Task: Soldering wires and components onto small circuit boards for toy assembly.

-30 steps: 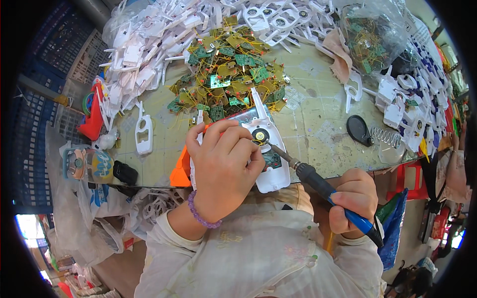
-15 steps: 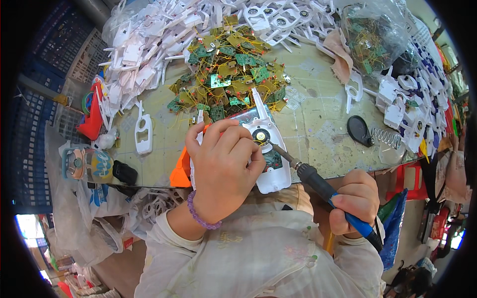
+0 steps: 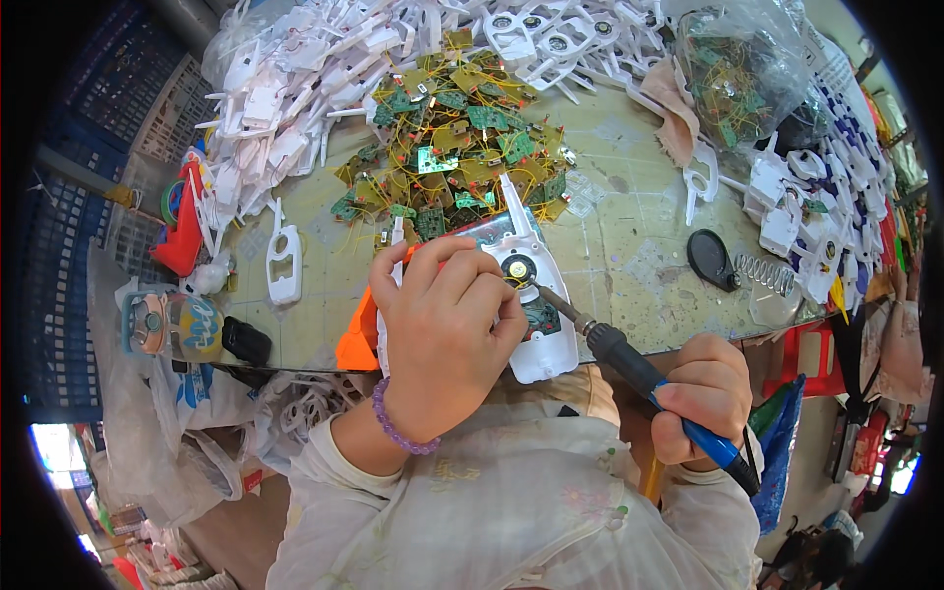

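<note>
My right hand (image 3: 703,398) grips a soldering iron (image 3: 619,352) by its blue and black handle. The iron's tip touches or nearly touches the edge of a round black speaker (image 3: 517,266) in a white plastic housing (image 3: 551,360). A green circuit board (image 3: 542,317) shows in the housing below the speaker. My left hand (image 3: 447,305), with a purple bead bracelet at the wrist, is curled beside the speaker. Its thumb and forefinger pinch together there; what they hold is hidden. Under that hand lies an orange object (image 3: 358,339), mostly covered, against another white part.
Beyond my hands rises a pile of circuit boards with yellow wires (image 3: 442,147). White plastic parts (image 3: 270,108) heap behind and left. To the right lie a black oval piece (image 3: 710,259), a coiled spring (image 3: 765,273) and more housings (image 3: 782,197). A jar (image 3: 187,326) stands left.
Almost nothing differs. The iron and both hands keep their places at the speaker, with at most a tiny shift of the housing.
</note>
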`<state>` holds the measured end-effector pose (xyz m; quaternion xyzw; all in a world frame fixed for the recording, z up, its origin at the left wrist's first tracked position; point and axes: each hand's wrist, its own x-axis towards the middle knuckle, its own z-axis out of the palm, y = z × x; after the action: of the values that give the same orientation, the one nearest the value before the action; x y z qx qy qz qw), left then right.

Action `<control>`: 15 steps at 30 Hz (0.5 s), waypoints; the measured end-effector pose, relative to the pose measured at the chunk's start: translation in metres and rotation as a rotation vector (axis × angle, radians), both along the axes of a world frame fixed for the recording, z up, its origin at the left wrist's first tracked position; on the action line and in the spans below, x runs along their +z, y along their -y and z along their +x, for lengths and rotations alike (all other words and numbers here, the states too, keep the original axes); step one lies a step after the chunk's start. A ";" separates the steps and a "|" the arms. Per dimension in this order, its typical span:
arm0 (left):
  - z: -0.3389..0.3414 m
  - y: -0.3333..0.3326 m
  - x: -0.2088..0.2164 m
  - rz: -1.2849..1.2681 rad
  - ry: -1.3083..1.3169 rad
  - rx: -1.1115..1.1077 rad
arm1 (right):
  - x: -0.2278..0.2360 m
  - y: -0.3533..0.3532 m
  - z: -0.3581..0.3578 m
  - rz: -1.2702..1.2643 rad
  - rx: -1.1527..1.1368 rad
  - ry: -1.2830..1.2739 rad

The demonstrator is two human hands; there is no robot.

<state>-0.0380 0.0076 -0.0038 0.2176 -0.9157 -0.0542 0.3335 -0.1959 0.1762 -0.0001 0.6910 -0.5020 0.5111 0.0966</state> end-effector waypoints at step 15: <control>-0.001 0.000 0.001 0.013 -0.012 -0.015 | 0.013 0.001 0.006 0.071 -0.052 -0.016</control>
<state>-0.0390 0.0079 -0.0024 0.2127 -0.9149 -0.0638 0.3372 -0.1899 0.1756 0.0132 0.6848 -0.5369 0.4846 0.0892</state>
